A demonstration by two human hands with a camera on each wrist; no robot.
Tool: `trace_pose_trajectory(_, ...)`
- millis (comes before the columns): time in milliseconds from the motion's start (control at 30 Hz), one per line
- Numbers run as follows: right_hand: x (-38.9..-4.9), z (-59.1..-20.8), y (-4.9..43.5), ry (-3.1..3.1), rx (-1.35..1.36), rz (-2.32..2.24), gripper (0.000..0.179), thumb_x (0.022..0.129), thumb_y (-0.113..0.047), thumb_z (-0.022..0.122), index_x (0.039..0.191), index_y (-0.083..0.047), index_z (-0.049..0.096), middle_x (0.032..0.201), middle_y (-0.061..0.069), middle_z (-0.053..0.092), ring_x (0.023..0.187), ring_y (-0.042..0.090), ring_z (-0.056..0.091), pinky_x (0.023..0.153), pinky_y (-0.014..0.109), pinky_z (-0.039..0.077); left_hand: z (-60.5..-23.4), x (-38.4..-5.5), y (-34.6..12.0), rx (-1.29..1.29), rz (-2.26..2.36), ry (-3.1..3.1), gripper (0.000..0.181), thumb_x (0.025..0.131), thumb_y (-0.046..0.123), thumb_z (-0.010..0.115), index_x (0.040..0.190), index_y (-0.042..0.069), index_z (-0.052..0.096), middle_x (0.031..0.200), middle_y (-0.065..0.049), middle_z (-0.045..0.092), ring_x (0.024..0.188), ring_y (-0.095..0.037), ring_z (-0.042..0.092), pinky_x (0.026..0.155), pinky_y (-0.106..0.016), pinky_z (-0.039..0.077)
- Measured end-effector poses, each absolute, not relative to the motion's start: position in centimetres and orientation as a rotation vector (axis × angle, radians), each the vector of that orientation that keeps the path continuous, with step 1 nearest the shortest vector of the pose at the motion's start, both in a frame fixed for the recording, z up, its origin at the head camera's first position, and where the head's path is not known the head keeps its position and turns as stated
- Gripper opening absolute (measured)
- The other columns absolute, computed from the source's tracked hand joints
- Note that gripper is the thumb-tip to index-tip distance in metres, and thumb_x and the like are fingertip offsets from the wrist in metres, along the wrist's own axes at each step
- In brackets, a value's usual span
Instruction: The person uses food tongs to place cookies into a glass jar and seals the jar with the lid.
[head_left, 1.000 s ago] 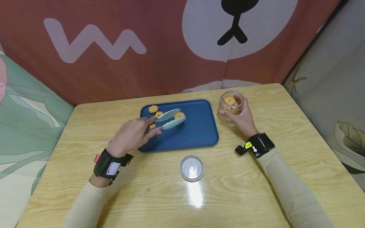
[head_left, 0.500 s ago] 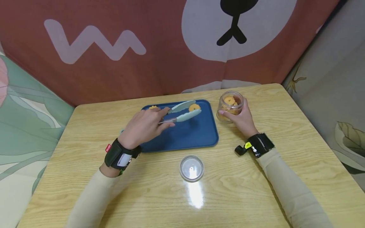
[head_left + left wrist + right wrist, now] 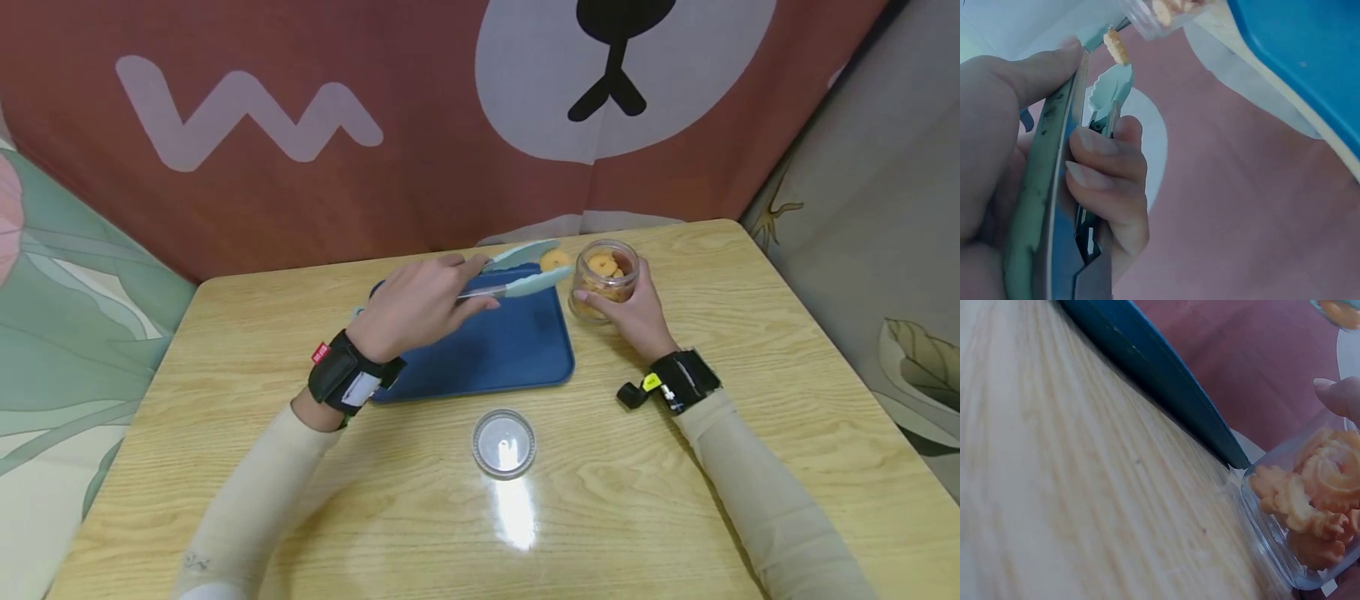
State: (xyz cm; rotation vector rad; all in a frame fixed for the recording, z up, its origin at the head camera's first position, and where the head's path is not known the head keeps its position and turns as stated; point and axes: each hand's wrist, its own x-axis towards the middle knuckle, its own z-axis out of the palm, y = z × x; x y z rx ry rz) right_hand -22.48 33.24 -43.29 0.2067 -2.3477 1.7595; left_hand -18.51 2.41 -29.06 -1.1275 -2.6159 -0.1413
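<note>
Head cam has one cookie (image 3: 553, 261) held between the tips of my tongs (image 3: 534, 283), up in the air just left of the jar (image 3: 604, 289). My left hand (image 3: 416, 307) is wrapped round the tongs, and my right hand (image 3: 636, 317) grips the jar, which has a bunch of other cookies (image 3: 1332, 472) in it. Blue tray (image 3: 495, 354) sits below my left hand, and a clear round lid (image 3: 504, 443) lies nearer me on the wooden table (image 3: 615, 500).
</note>
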Motion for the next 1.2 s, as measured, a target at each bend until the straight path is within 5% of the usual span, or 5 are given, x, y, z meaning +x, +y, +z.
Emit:
trace_pose_trajectory(267,-23.0,-44.3,33.5,-2.332,0.209,1.762,0.085,0.075,-0.028,0.08,0.142,-0.028,0.026,0.145,0.005,0.031,0.127,0.019,0.033,0.103,0.049,0.025,-28.2,-20.1,5.8,-1.157,-0.137,-2.698,0.057,0.089,0.053,0.055,0.129,0.011,0.054,0.07,-0.001,0.049,0.045,-0.013,0.044,0.038,-0.027,0.028)
trace_pose_trajectory(533,-21.5,-41.8,32.5,-2.326,0.263,1.779,0.082,0.079,-0.022,0.077,0.142,-0.029,0.027,0.133,0.008,0.035,0.115,0.02,0.039,0.095,0.05,0.03,-28.3,-21.1,8.0,-1.198,-0.094,-2.727,0.058,0.089,0.053,0.055,0.13,0.013,0.054,0.07,0.003,0.054,0.047,-0.01,0.047,0.039,-0.026,0.033)
trace_pose_trajectory(900,-22.9,-44.1,33.5,-2.296,0.243,1.815,0.086,0.076,-0.026,0.079,0.142,-0.026,0.025,0.134,0.007,0.039,0.118,0.019,0.04,0.099,0.046,0.03,-28.3,-22.9,10.0,-1.177,-0.151,-2.848,0.04,0.088,0.056,0.055,0.095,0.017,0.059,0.064,-0.001,0.041,0.048,-0.014,0.047,0.041,-0.026,0.03)
trace_pose_trajectory(1200,-23.6,-45.0,33.7,-2.299,0.236,1.791,0.089,0.074,-0.029,0.08,0.142,-0.028,0.023,0.137,0.005,0.038,0.122,0.018,0.039,0.099,0.048,0.031,-28.3,-23.3,10.0,-1.135,-0.238,-2.895,0.043,0.089,0.053,0.056,0.112,0.017,0.059,0.066,-0.002,0.041,0.049,-0.015,0.047,0.04,-0.025,0.03)
